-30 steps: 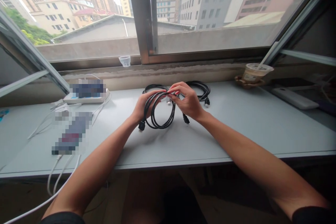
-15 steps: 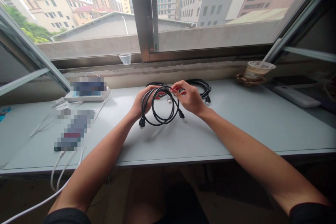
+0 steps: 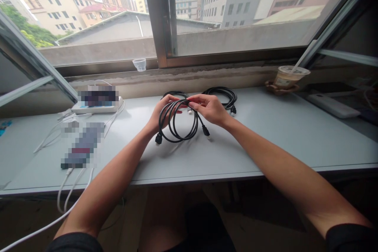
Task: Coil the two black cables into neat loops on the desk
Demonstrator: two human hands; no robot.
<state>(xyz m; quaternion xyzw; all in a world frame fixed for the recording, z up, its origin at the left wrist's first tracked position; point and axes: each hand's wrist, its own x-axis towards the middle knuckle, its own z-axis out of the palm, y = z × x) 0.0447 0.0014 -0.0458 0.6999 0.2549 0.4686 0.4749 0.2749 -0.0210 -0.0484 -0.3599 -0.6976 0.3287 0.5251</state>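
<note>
A black cable (image 3: 180, 140) is looped into a coil above the table, with a plug hanging at its lower left and another at its right. My left hand (image 3: 163, 112) is closed around the coil's upper left side, its fingers partly behind the loops. At the top of the coil, my right hand (image 3: 211, 108) pinches the cable between thumb and fingers. Behind my hands lie two more coiled black cables: one (image 3: 176, 93) partly hidden by my left hand, the other (image 3: 228, 93) beyond my right hand with a plug on its near side.
A white power strip (image 3: 97, 108) with white cords stands at the back left, near a blurred-out dark device (image 3: 84, 145). A drink cup (image 3: 288, 76) with a straw sits in a cardboard holder at the back right. A clear plastic cup (image 3: 139, 65) rests on the window ledge.
My right hand has shifted slightly left along the top of the coil, and its fingers have closed more on the cable. The right plug hangs a little lower.
</note>
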